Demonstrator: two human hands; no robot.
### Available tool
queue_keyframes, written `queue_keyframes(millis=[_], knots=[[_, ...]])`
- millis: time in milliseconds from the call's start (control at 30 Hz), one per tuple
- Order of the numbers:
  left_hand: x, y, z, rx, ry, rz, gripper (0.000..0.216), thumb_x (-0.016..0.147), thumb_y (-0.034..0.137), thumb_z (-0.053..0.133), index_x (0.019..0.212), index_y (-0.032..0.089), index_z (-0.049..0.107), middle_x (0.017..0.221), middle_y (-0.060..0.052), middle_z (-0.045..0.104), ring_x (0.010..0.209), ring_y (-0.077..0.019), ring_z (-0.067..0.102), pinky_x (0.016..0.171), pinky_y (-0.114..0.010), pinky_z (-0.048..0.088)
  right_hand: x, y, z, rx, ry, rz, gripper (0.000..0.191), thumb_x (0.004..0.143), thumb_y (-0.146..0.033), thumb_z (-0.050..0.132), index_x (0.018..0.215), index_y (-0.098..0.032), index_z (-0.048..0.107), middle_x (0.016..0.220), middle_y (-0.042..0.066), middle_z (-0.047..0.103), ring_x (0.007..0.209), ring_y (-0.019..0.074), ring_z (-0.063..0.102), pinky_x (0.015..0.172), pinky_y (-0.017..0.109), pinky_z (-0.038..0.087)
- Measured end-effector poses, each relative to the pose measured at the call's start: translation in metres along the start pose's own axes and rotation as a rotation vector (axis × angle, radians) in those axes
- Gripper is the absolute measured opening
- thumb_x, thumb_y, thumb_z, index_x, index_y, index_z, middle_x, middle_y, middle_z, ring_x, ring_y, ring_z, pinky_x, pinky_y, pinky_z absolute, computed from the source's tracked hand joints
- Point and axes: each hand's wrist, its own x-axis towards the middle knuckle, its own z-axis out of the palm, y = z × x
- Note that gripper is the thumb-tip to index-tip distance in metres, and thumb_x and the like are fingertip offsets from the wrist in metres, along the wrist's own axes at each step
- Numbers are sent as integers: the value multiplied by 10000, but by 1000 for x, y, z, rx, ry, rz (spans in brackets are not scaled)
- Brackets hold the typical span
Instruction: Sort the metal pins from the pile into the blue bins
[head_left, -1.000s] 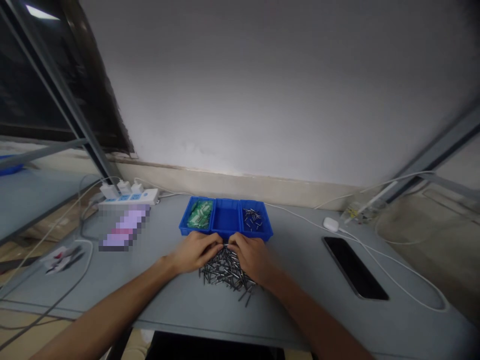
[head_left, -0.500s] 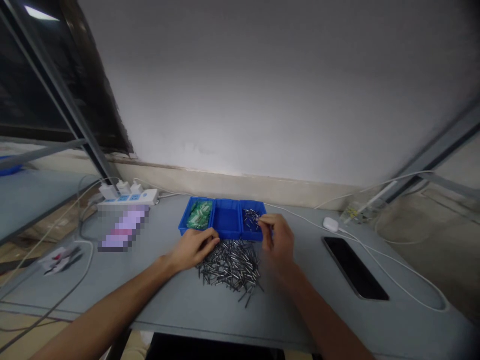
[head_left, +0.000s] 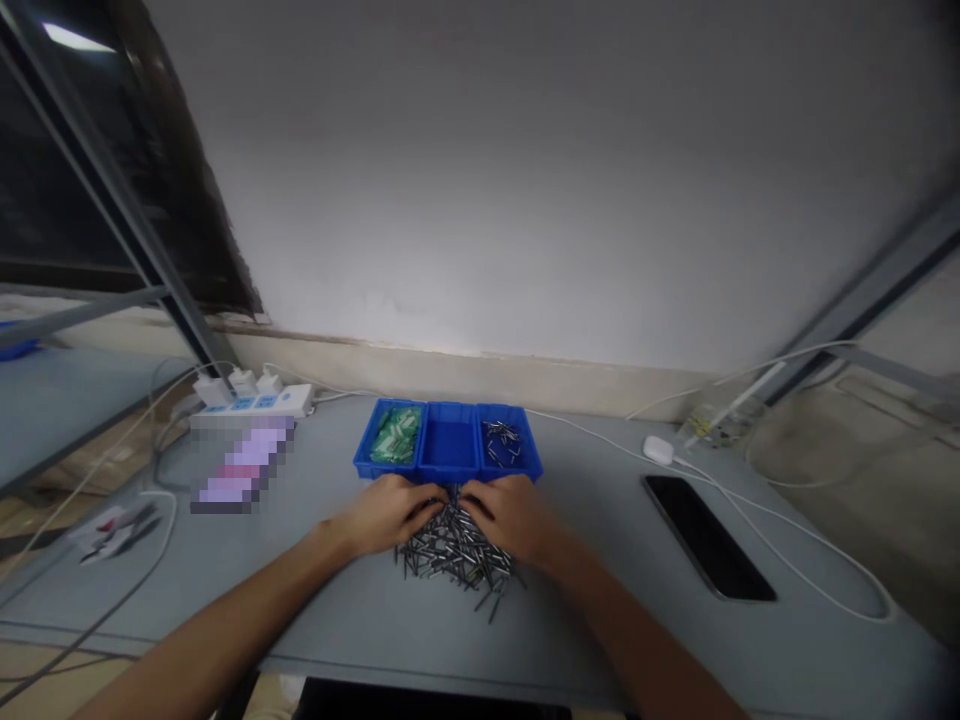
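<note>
A loose pile of thin metal pins [head_left: 457, 550] lies on the grey table in front of a blue three-part tray [head_left: 448, 474]. My left hand [head_left: 390, 512] rests at the pile's upper left, its fingers curled and thumb drawn in toward them. From the other side, my right hand [head_left: 516, 515] reaches to the top of the pile with bent fingers, its tips close to those of the left. What either set of fingertips pinches is hidden among the pins. Green-and-white small packets [head_left: 396, 436] fill the tray's left compartment; the middle one shows bare blue; some pins [head_left: 502, 442] lie in the right one.
A dark phone [head_left: 707, 538] and a white charger [head_left: 658, 450] with its cable lie to the right. On the left are a power strip [head_left: 262, 402] with plugs, a blurred-out purple item [head_left: 244, 465] and a crumpled wrapper [head_left: 112, 532]. A wall stands behind the table.
My right hand has come from the tray's right compartment down and left to the pile. My left hand stays at the pile, its fingertips now near the right hand's.
</note>
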Motion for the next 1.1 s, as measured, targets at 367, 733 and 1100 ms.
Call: queue_keyframes(millis=[367, 733, 1100], knots=[[0, -1, -1, 74, -119, -28, 266, 1048, 292, 485, 1121, 215, 729, 863, -73, 774, 732, -208, 726, 664, -278, 493, 6, -18, 8, -87, -162, 131, 122, 1016, -322, 632, 1001, -237, 719, 906, 40, 788, 837, 213, 739, 647, 287, 384], [0, 1, -2, 42, -79, -39, 274, 1040, 303, 497, 1130, 211, 739, 798, -73, 754, 679, -207, 706, 642, -275, 484, 4, -12, 12, -100, -149, 168, 150, 1046, -268, 565, 1061, -233, 709, 879, 42, 779, 781, 195, 726, 620, 280, 362], [0, 2, -3, 62, -103, -41, 272, 1037, 293, 503, 1129, 213, 747, 825, -78, 770, 708, -215, 723, 637, -283, 466, 6, -18, 2, -54, -205, 171, 141, 1018, -297, 623, 983, -236, 745, 919, 43, 793, 841, 212, 738, 648, 283, 376]])
